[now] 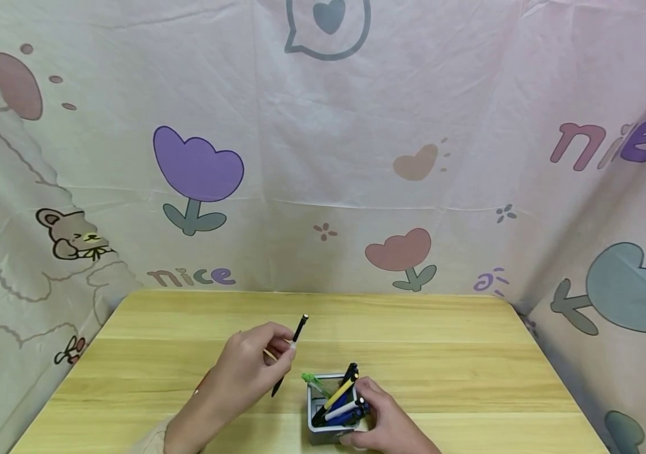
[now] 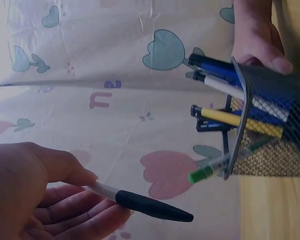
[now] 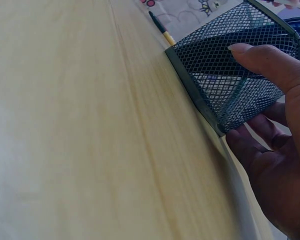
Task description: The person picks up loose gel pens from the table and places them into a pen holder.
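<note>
My left hand [image 1: 252, 362] pinches a black-and-white pen [image 2: 155, 206] between thumb and fingers. The pen slants with its dark tip downward, to the left of a black mesh pen holder [image 1: 328, 436]. With its thumb on one mesh side and fingers on another, my right hand [image 1: 388, 419] grips the holder. Inside it stand a yellow pen [image 2: 225, 117], a white pen [image 2: 225, 87], a green-ended pen [image 2: 202, 174] and several dark blue ones. The right wrist view shows the holder's mesh wall [image 3: 210, 55] close up, partly covered by the thumb.
A light wooden table [image 1: 448, 353] lies under both hands. Beyond the holder in the right wrist view, a yellow pen with a dark end [image 3: 162, 28] shows partly. Patterned cloth [image 1: 323, 157] hangs behind the table and at both sides.
</note>
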The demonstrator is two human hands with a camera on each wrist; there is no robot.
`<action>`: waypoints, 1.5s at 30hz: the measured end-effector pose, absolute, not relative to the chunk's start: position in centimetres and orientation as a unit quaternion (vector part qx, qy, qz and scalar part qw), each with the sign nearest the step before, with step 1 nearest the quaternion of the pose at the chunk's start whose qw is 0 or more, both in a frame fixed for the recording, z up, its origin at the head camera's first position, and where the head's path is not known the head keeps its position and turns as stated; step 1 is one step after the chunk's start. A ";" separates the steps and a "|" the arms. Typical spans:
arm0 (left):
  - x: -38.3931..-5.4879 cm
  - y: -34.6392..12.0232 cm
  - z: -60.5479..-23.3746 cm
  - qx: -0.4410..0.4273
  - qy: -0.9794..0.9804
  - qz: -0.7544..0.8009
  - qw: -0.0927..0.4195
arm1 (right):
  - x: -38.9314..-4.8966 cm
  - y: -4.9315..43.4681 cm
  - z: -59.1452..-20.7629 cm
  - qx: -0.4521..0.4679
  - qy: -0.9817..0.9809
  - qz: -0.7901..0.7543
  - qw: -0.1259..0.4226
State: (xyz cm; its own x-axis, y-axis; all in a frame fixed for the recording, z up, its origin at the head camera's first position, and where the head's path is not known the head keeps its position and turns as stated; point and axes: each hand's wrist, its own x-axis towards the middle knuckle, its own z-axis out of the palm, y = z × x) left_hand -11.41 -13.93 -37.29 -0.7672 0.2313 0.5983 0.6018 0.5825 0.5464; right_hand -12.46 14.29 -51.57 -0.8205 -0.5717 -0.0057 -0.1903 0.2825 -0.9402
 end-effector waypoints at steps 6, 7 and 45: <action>-11.1 -13.1 -37.4 -0.272 -0.837 -0.416 0.229 | -12.5 14.4 -51.8 -0.250 0.781 -0.548 0.166; -11.0 -12.9 -37.4 -0.280 -0.832 -0.421 0.229 | -12.5 14.4 -51.8 -0.251 0.781 -0.547 0.164; -11.3 -8.8 -41.8 -0.367 -0.819 -0.428 0.104 | -12.4 14.3 -52.0 -0.257 0.798 -0.527 0.142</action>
State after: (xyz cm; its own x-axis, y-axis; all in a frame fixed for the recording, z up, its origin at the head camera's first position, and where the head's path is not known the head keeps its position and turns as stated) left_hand -11.33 -8.82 -41.84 -0.7098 0.5118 0.4840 0.6895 0.3641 0.6261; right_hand -12.40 14.27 -51.98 -0.8280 -0.5590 0.0444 -0.2601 0.3128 -0.9135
